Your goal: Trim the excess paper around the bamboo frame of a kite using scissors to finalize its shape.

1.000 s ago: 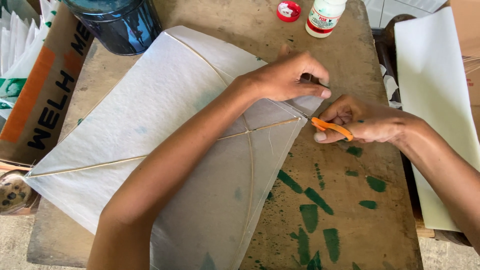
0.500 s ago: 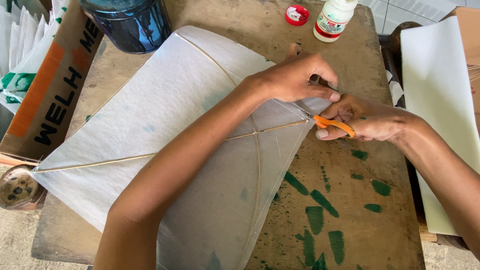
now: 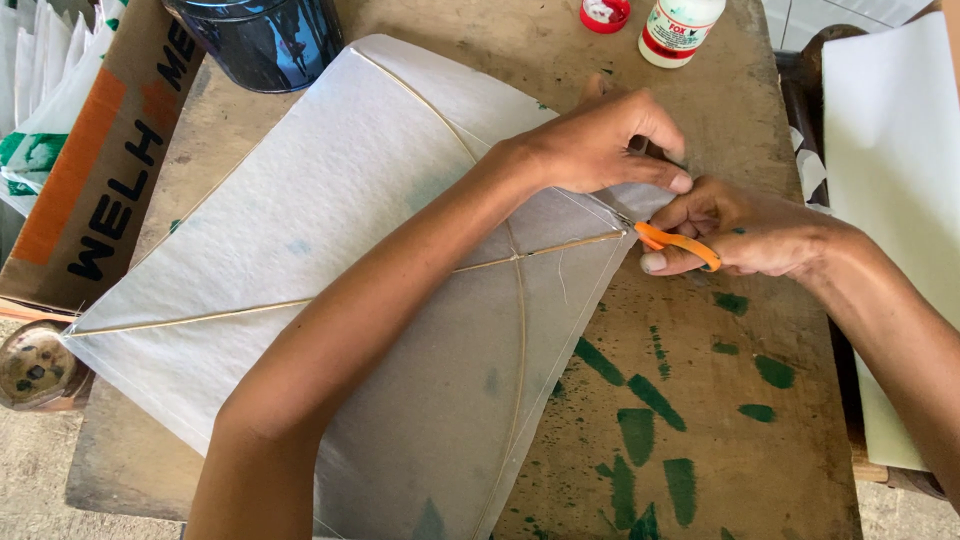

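Far left there's a cardboard box flap [image 3: 90, 190], brown with an orange stripe and black lettering, leaning along the table edge, and below it a small round rusty tin lid [image 3: 35, 365] sitting off the corner. Up top is a dark blue glossy bucket [image 3: 262, 40].

The main thing is the kite [image 3: 330, 270], a big diamond of thin, slightly crinkly white tissue paper lying flat on the rough wooden table [image 3: 740, 450]. You can see the thin bamboo sticks through the paper: one straight spine and one bowed cross stick, plus a string running round the edge. Faint green smudges show on the paper.

The left hand [image 3: 600, 145] reaches across the kite and pinches the paper's right corner, fingers curled down with thumb and forefinger pressed together on the edge. Just beside it, touching, the right hand [image 3: 740, 235] is closed around orange-handled scissors [image 3: 678, 243], right at the tip of the cross stick where it meets the kite's corner. The blades are hidden by the fingers, so I can't tell how far open they are.

The bare tabletop to the right is blotched with green paint marks [image 3: 640, 420], kinda leaf shaped. At the back sit a red cap [image 3: 604, 14] and a white glue bottle [image 3: 678, 30]. On the far right, a pale sheet of paper [image 3: 890, 180] hangs off the side.
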